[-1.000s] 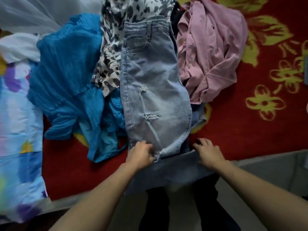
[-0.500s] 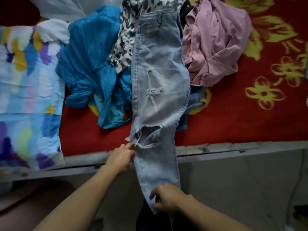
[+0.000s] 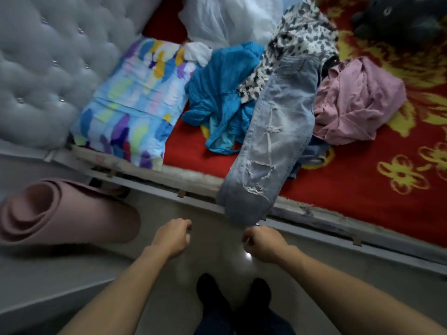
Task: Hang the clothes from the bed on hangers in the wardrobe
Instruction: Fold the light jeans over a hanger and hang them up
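Light blue ripped jeans [image 3: 278, 131] lie lengthwise on the red bed cover [image 3: 362, 184], with the leg end drooping over the bed's edge. A blue top [image 3: 217, 93], a black-and-white spotted garment [image 3: 297, 37] and a pink shirt [image 3: 355, 105] are piled beside them. My left hand [image 3: 173, 238] hovers over the floor below the bed edge, fingers curled with nothing in them. My right hand [image 3: 262, 243] is curled the same way just under the jeans' hem, apart from it. No hanger or wardrobe is in view.
A colourful pillow [image 3: 130, 105] rests against the grey tufted headboard [image 3: 48, 68]. A rolled pink mat [image 3: 60, 213] lies on the floor at left. A white bag [image 3: 229, 18] and a dark plush toy [image 3: 399, 20] sit at the back. My feet [image 3: 232, 301] stand on grey floor.
Both hands have let go of the jeans and pulled back off the bed edge. The view has swung left and back, showing the headboard, pillow and rolled mat.
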Tool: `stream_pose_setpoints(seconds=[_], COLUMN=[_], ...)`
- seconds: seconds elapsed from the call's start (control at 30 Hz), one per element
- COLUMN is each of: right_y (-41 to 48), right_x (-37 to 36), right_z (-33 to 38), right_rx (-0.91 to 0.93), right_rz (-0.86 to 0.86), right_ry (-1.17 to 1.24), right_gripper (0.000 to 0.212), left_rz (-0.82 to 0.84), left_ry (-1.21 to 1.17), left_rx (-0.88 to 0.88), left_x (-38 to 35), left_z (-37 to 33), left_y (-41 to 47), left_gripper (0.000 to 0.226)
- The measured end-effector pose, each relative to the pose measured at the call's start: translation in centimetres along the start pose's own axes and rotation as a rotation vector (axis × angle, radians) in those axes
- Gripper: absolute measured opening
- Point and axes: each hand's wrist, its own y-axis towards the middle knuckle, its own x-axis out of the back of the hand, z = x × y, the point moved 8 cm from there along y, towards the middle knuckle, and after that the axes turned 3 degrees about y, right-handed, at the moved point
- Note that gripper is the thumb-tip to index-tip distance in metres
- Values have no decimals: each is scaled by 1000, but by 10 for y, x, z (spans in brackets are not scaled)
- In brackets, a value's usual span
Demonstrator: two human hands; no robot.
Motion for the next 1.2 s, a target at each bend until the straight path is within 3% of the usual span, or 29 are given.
stream_pose_setpoints(seconds=[0.33, 0.6, 0.73, 0.83, 0.93, 1.2], right_y=[-94, -244, -318, -358, -386, -378], right_x=[34, -36, -78, -97, -104, -91], right_z=[264, 460, 550, 607, 656, 748], right_rx=[437, 764, 919, 1031, 1105, 1166], right_rz=[-101, -194, -169, -177, -178, -211], right_ry=[-250, -418, -462, -501, -490, -497], right_gripper=[22, 25, 5, 6, 23, 19], left_rz=[-348, -523, -682, -809, -984, -1556], left_ry=[-142, -261, -299, -367, -481, -1070], left_rx=[266, 455, 613, 712, 768, 719], left_x=[78, 48, 49, 62, 89, 205], left_z=[125, 235, 289, 328, 366, 463], left_y=[-246, -526, -674, -759, -817, -854], left_gripper=[31, 25, 18, 17, 12, 12])
